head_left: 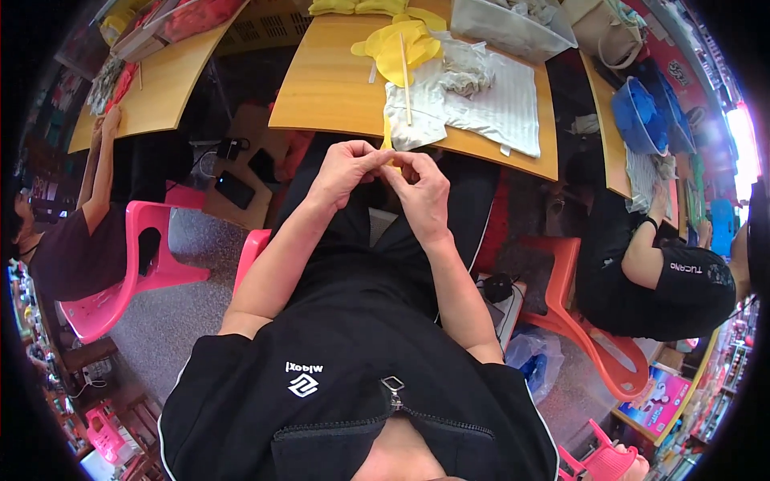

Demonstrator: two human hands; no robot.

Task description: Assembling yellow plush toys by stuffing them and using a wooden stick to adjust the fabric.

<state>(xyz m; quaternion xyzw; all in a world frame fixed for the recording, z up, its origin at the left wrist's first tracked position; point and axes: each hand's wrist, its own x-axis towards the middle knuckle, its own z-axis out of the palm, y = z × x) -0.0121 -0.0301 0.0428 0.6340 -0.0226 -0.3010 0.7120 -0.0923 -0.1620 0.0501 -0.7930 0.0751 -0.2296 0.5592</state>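
Close together at the table's near edge, my left hand [347, 172] and my right hand [423, 191] are both closed, thumbs and fingertips pinched on a small yellow limp piece [387, 135]. Its narrow end sticks up between my fingers; the rest is hidden by them. Just beyond, thin yellow sheets [389, 50] with rounded lobes lie in a loose pile. A slim wooden stick [406, 88] rests across the pile and onto a white ribbed cloth [509, 108]. On that cloth sits a crumpled off-white bundle [468, 70].
A clear plastic bin [513, 30] stands at the wooden table's [321, 88] far right, with more yellow pieces [357, 6] at the far edge. People work at side tables, left with red pieces [122, 84], right near a blue basket [640, 116]. Pink [132, 256] and orange chairs [561, 297] flank me.
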